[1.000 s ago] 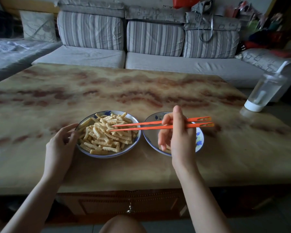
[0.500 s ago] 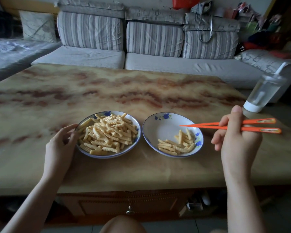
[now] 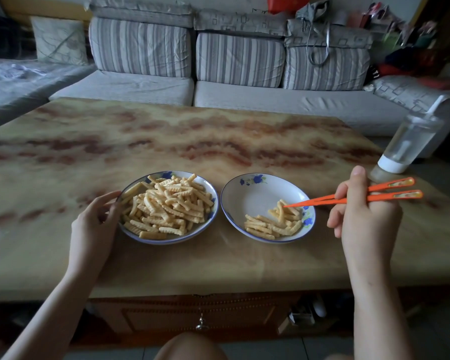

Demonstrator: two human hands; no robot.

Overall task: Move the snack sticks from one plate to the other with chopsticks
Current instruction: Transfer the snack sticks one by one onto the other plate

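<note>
Two plates stood side by side on the table (image 3: 218, 141), just apart. The left plate (image 3: 166, 241) carried a full heap of snack sticks (image 3: 166, 203); the right plate (image 3: 255, 198) held only a small pile (image 3: 278, 226) in its near right part. The right hand (image 3: 364, 216) gripped the orange chopsticks (image 3: 322, 200) beside the right plate's right rim. Their long axis ran almost level from right to left, and the tips met at the top of the small pile. Whether a stick lay between the tips could not be told. The left hand (image 3: 94, 224) held the left plate by its left rim, thumb above and fingers curled at the edge. A clear bottle (image 3: 408, 144) stood near the table's far right edge.

The heap lay well to the left of the chopstick tips, beyond the whole width of the right plate. The next pick would probably call for a leftward sweep along the chopsticks' own axis. The left hand was nearer the heap but only steadied its plate.

One second earlier the tips had hung over the heap. Half a second earlier they hovered above the right plate, and now they were lower, at the pile.
</note>
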